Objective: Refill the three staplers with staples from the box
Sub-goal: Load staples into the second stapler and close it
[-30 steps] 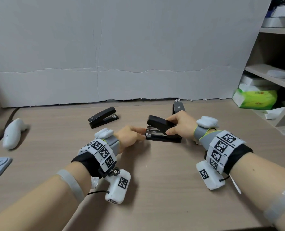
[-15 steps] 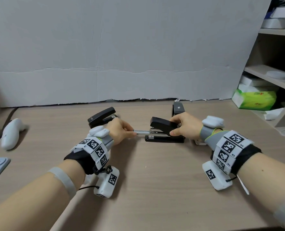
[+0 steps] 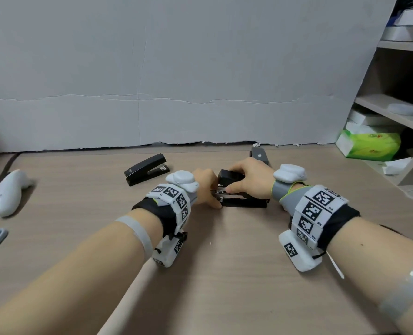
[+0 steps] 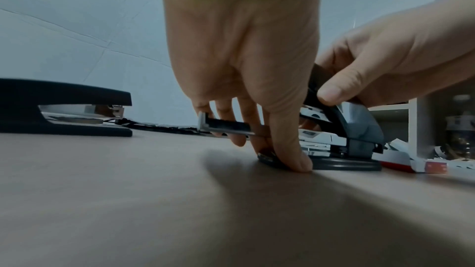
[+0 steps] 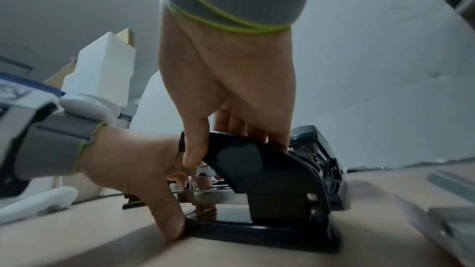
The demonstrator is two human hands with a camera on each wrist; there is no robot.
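Pushed back toward the middle stapler (image 3: 243, 189) since before, left hand (image 3: 206, 187) pinching its metal tray (image 4: 226, 127), right hand (image 3: 250, 181) gripping its top; probably closing next.

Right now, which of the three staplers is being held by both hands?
The middle stapler: the right hand grips its top and the left hand is at its front. The left stapler and the back stapler lie untouched on the desk.
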